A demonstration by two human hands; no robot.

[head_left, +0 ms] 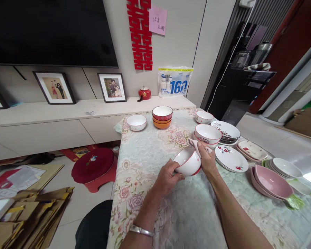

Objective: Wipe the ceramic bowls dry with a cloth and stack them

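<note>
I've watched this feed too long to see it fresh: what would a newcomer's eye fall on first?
Probably the red-rimmed white bowl, tilted between the left hand and the right hand, which holds a cloth against it. Next, the bright red paper cut-out on the wall, right of the large dark screen. Then the nested pink dishes, toward the right of the table.

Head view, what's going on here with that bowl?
The left hand holds a white, red-rimmed bowl, tilted, above a floral tablecloth. The right hand holds a pale pink cloth at its rim. White flowered plates and glossy pink dishes stand to the right; farther off, a stack of red and orange bowls stands beside a single white bowl.
</note>
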